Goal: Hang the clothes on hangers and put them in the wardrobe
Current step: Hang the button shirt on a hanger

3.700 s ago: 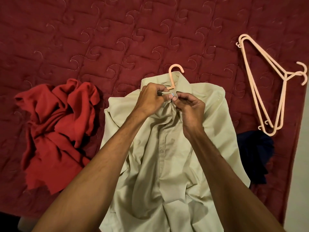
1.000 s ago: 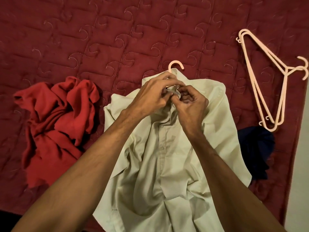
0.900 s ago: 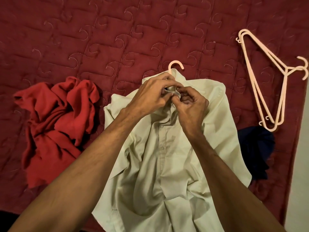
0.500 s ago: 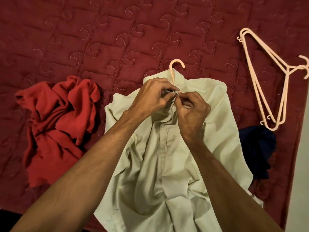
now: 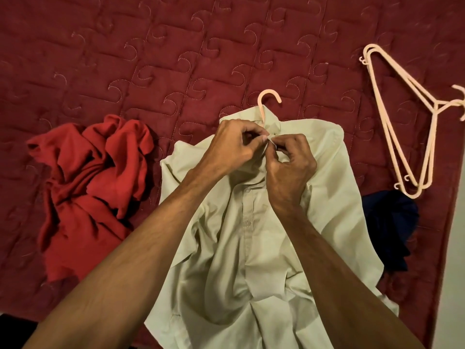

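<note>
A dark red quilted bedspread (image 5: 176, 46), stitched in squares with curled hook motifs, fills the frame. A pale strip (image 5: 456, 260) runs down the lower right edge.

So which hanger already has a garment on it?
The hanger inside the pale shirt, hook poking past its collar; the stacked hangers at right lie bare.

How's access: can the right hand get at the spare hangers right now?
Probably yes, once it lets go. The spare hangers lie uncovered on the quilt right of the shirt, with nothing in between. The right hand is busy though, pinching the shirt's collar together with the left hand.
</note>
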